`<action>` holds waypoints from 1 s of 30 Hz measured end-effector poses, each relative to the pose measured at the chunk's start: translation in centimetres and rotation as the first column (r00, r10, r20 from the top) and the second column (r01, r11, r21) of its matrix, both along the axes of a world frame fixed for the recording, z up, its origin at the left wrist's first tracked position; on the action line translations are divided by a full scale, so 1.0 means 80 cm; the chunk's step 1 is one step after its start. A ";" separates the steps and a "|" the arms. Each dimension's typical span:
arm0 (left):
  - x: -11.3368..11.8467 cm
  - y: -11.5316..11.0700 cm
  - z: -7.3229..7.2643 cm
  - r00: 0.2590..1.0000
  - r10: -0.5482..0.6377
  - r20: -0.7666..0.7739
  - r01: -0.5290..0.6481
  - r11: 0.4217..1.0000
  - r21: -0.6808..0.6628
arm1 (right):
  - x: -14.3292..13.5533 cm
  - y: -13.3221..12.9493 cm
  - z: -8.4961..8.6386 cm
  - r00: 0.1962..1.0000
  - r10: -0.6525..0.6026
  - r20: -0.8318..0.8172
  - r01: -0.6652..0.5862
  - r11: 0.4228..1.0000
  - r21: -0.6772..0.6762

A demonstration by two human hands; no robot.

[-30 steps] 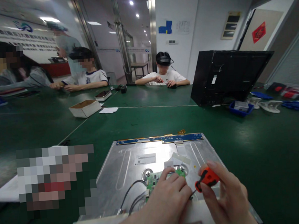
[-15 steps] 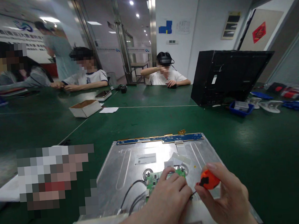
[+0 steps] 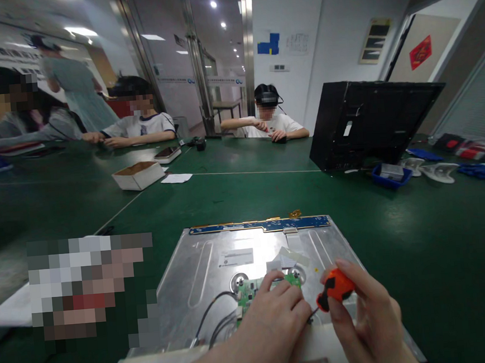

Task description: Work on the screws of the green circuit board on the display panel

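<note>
A silver metal panel (image 3: 203, 274) lies on the green table, with a blue circuit strip (image 3: 246, 226) along its far edge. My left hand (image 3: 278, 313) rests over a green circuit board (image 3: 246, 291), fingers bent and close together; whatever is beneath them is hidden. To its right, my right hand (image 3: 362, 312) grips the orange and black handle of a screwdriver (image 3: 338, 287) between thumb and fingers. The thin shaft points down-left to beside my left fingertips, and its tip is hard to make out. Black cables (image 3: 211, 312) run from the board's left side.
A black monitor housing (image 3: 372, 121) stands at the back right, beside a blue tray (image 3: 392, 175). An open white box (image 3: 138, 175) sits back left. People sit across the table; a blurred area covers the left front.
My right fingers have shifted on the orange handle, which has turned and shows more black. My left hand has stayed put. In the background, a standing person has moved left.
</note>
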State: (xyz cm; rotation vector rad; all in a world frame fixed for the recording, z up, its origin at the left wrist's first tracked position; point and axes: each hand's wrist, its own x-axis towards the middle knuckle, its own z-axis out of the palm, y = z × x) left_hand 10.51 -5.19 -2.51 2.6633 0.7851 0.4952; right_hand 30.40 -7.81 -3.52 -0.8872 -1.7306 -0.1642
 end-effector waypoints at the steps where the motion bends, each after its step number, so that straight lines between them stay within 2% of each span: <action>1: 0.000 0.000 0.001 1.000 0.002 0.002 -0.002 1.000 0.000 | -0.001 0.000 -0.002 1.000 -0.011 -0.003 0.011 1.000 0.015; 5: 0.000 -0.001 0.002 1.000 -0.001 -0.015 0.001 1.000 0.020 | -0.007 0.000 -0.005 0.997 -0.070 -0.034 0.072 0.996 0.046; 14: 0.001 -0.001 -0.004 1.000 0.001 0.010 -0.001 0.999 0.032 | -0.017 0.005 0.018 0.996 -0.087 -0.019 0.089 0.990 0.106; 22: 0.000 0.000 -0.002 1.000 -0.007 0.009 0.007 1.000 0.016 | 0.001 -0.001 0.001 0.996 0.080 -0.039 -0.082 0.995 -0.060; 30: 0.000 0.000 -0.003 1.000 0.001 -0.012 -0.001 1.000 0.014 | 0.003 0.000 -0.004 1.000 0.012 -0.006 -0.012 1.000 0.017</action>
